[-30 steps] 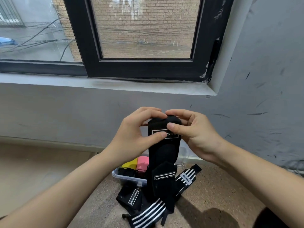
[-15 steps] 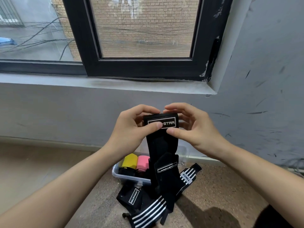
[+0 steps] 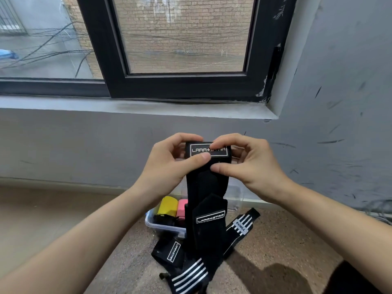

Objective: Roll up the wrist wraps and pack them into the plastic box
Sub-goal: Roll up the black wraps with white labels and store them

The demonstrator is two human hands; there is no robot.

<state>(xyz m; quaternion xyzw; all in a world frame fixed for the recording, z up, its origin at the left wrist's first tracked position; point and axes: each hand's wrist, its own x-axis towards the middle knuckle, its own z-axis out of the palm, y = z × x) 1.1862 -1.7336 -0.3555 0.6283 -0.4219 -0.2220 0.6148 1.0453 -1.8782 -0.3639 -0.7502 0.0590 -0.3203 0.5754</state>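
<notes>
I hold a black wrist wrap (image 3: 206,187) upright in front of me, its top end curled into a small roll that shows a white label. My left hand (image 3: 169,164) and my right hand (image 3: 244,164) both pinch that roll, thumbs pressing on its front. The wrap's tail hangs down, ending in a black tab with a second label. Below on the floor stands the clear plastic box (image 3: 167,227), holding a yellow roll (image 3: 168,206), a pink roll (image 3: 182,206) and dark rolls. Loose black wraps (image 3: 169,252) with white stripes lie in front of the box.
A grey wall with a black-framed window (image 3: 186,81) and a grey sill stands close behind the box. A striped wrap (image 3: 241,227) lies to the right of the box on the speckled floor. Grey cables (image 3: 379,211) lie at the far right.
Both hands have turned the top of the wrap over, so the roll is thicker and its label faces me fully. The hands rose a little and the hanging tail shortened.
</notes>
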